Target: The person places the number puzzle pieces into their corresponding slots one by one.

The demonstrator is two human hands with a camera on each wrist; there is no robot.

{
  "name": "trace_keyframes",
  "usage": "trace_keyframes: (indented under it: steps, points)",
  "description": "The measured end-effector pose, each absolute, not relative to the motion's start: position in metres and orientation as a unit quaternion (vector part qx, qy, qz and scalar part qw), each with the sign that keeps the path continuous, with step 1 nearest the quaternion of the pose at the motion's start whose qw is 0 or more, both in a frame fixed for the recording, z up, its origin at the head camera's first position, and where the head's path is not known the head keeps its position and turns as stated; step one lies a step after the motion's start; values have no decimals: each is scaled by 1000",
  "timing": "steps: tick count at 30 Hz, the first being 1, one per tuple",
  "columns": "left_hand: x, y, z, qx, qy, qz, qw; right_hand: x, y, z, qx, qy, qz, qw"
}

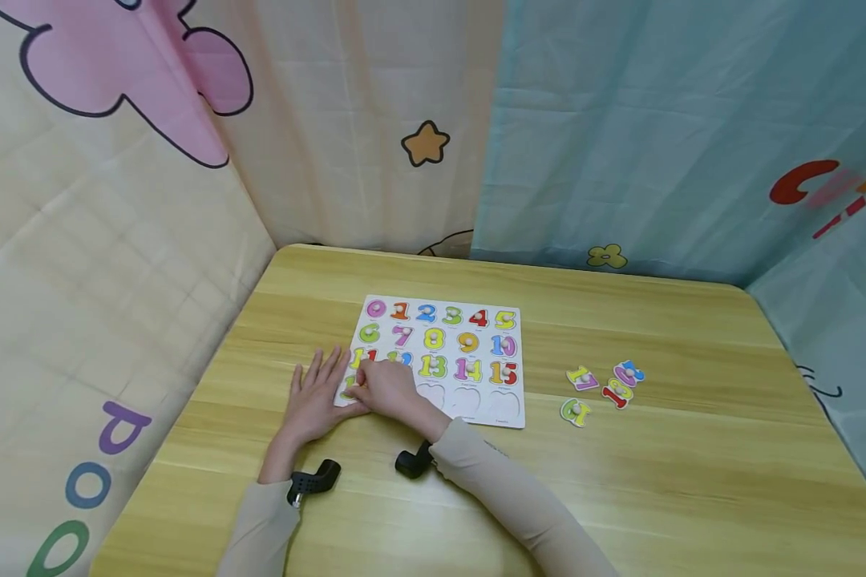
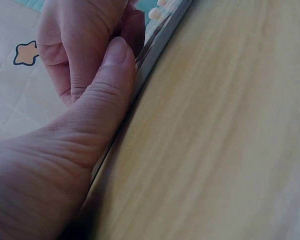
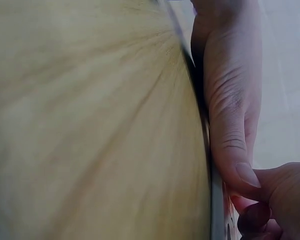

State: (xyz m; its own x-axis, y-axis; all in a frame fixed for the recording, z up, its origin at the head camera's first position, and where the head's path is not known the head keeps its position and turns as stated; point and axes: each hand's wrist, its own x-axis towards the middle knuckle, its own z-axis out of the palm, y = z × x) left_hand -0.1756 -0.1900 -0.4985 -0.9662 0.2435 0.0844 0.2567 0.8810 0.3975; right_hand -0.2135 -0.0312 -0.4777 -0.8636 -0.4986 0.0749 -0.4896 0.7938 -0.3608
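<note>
A white number puzzle board (image 1: 495, 413) lies on the table with knobbed number pieces in its upper rows. My left hand (image 1: 321, 405) rests at the board's lower left edge, fingers spread and fairly straight, its thumb along the front edge. Over the lower left corner, my right hand (image 1: 388, 389) has its fingers curled down, pinching a green number puzzle piece (image 1: 348, 388) that is mostly hidden beneath it. In the left wrist view, the right hand (image 2: 87, 40) is just beyond the left thumb (image 2: 107, 85). The two hands are close together in the right wrist view.
Several loose number pieces lie right of the board: a yellow-and-purple 17 (image 1: 583, 378), a green-and-yellow one (image 1: 576, 412), a red-and-yellow one (image 1: 617, 393) and a blue-and-purple one (image 1: 629, 373). The bottom row shows bare recesses (image 1: 466, 399). Curtains (image 1: 375, 160) stand behind the wooden table (image 1: 664, 481).
</note>
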Motion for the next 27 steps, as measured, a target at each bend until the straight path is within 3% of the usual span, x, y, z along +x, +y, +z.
trace_keyframes:
  steps: [18,23,27]
  points:
    - [-176,-192,-500,-124,-970,-206,19,-209,-26,-475,-272,940,-203,36]
    - [-175,-191,-501,-117,-970,-213,2,-205,1,-469,-293,919,-258,59]
    - [-173,-190,-500,-114,-969,-218,3,-204,44,-466,-274,916,-293,32]
